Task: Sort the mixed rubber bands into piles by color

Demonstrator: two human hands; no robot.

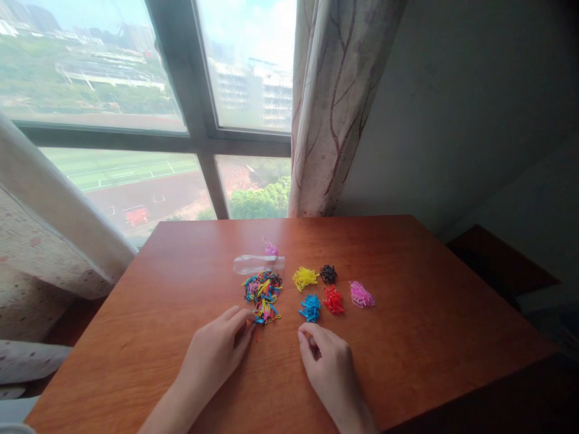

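Observation:
A mixed pile of small coloured rubber bands [263, 287] lies on the table, with a smaller mixed clump [268, 311] just in front of it. My left hand [221, 340] is at the clump's left edge, thumb and forefinger closed at a blue rubber band [259, 321]. Just in front of the blue pile [310, 308], my right hand [326, 355] has its thumb and forefinger pressed together; whatever they may hold is too small to make out. Sorted piles in yellow [305, 278], black [328, 274], red [333, 300] and pink [362, 295] lie beyond it.
Behind the mixed pile a clear plastic bottle [256, 264] lies on its side, with a purple piece [270, 249] behind it. The wooden table [407, 349] stands against a window [199, 141] with curtains [337, 108]. A tiny red bit [257, 339] lies between my hands.

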